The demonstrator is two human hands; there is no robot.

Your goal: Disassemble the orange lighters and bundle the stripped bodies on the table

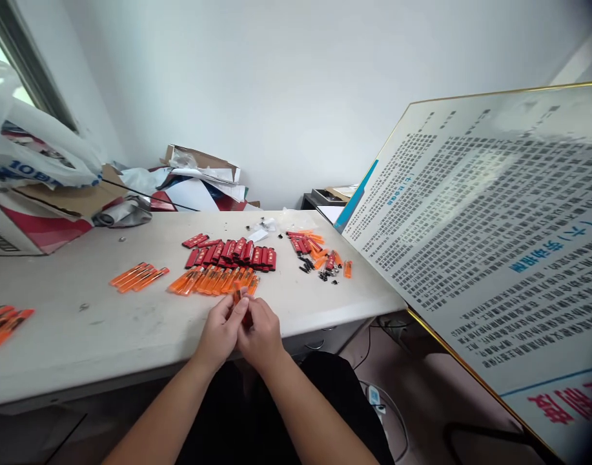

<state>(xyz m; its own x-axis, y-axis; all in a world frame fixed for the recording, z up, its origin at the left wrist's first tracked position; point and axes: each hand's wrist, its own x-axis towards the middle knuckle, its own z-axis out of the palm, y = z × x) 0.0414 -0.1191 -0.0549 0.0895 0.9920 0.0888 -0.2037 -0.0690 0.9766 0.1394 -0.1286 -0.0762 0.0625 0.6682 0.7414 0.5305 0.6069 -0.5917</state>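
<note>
My left hand (pixel 221 332) and my right hand (pixel 263 332) meet at the table's front edge, fingers closed around a small orange lighter-like piece (pixel 237 294). Its top pokes out above my fingers, while the lower part is mostly hidden. Just beyond my hands lies a row of slim orange pieces (pixel 213 281) with dark stripes. Behind that row, several red pieces with black ends (pixel 235 250) are heaped side by side. To the right is a mixed pile of red and orange pieces (pixel 317 248), with small black parts (pixel 305 265) and black-and-silver bits (pixel 327 276) beside it.
More orange pieces lie on the white table (pixel 131 323), in a group (pixel 138 276) and at the far left (pixel 5 326). A large printed board (pixel 470 245) leans over the right side. A carton (pixel 29 223), plastic bag (pixel 39 142) and stacked papers (pixel 199 190) stand behind.
</note>
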